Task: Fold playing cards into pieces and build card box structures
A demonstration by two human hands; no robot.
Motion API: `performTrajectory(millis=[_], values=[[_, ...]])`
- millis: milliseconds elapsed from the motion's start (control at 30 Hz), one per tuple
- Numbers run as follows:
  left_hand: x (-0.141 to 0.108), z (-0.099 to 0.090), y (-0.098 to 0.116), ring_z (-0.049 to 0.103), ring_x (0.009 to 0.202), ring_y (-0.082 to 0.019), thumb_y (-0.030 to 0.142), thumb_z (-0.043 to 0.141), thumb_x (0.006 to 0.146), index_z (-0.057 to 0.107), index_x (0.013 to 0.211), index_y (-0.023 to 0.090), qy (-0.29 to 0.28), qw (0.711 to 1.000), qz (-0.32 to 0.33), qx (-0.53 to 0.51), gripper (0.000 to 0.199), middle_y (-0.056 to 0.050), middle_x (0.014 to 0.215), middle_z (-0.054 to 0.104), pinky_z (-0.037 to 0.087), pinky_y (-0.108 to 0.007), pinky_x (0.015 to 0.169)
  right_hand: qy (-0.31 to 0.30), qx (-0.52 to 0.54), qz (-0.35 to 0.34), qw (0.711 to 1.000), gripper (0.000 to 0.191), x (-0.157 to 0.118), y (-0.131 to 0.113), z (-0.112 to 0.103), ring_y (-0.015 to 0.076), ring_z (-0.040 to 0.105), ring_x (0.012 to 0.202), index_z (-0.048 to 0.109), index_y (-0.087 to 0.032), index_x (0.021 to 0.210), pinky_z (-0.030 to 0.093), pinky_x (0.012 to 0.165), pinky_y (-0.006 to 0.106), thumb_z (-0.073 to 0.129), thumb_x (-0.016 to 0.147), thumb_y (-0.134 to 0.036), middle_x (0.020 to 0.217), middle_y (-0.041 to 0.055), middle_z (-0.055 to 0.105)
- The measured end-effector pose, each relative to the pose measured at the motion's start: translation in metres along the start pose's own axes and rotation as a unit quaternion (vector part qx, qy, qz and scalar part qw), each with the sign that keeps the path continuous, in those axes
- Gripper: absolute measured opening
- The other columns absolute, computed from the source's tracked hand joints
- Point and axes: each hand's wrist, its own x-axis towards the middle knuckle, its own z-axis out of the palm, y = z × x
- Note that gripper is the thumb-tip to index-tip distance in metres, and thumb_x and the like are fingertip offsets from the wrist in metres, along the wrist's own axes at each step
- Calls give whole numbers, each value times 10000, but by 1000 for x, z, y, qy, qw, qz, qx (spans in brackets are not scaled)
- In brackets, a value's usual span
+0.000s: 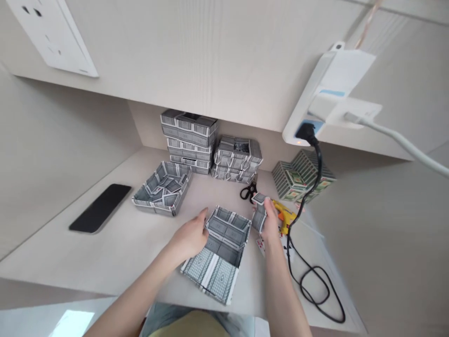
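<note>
In front of me on the desk sits an open-topped box made of playing cards [224,252], its grey patterned backs showing. My left hand [191,236] grips the box's left wall, with the index finger stretched past it. My right hand [270,222], fingers closed, holds a folded playing card [259,213] just off the box's right side. Behind that hand lies a yellow glue gun [286,216], partly hidden. Loose playing cards [261,245] lie beside my right wrist. Black-handled scissors [248,191] rest just beyond the folded card.
A card tray [140,204] holding loose folded cards stands left, near a black phone [101,208]. Stacked card boxes [189,135] and a second stack [236,157] line the back. Green card packs [298,175] stand right. A black cable [317,164] hangs from the power strip [322,89].
</note>
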Motion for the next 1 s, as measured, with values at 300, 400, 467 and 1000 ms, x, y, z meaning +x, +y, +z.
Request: performTrajectory(millis=[300,400,467,1000], values=[[16,-31,8,481,1116,-231,286,636,653,393,1242,201,13,949,154,-276,643,-97,1296,433,386,-399,946,-307,-347,-237,854,421,-25,-80,55,222,526,973,588,-225,952,389,867,375,719,589,-394,1012,62,602],[24,-41,22,498,1100,-215,178,653,632,404,1239,172,-49,908,186,-372,656,-112,1273,461,376,-395,966,-351,-368,-266,819,412,-29,-92,67,225,515,1003,575,-220,920,390,871,372,716,584,-411,1035,69,584],[27,-44,26,484,1117,-213,153,661,630,430,1224,186,-72,889,210,-399,638,-97,1289,448,356,-401,985,-354,-379,-269,812,426,-29,-95,67,230,513,1004,564,-209,909,396,862,373,722,571,-417,1034,79,572],[25,-53,9,483,1101,-205,184,651,657,427,1211,197,-53,878,233,-415,598,-102,1250,473,379,-412,957,-255,-259,-82,928,542,-40,-74,17,221,545,948,524,-246,1140,408,869,406,682,622,-239,1089,58,571]])
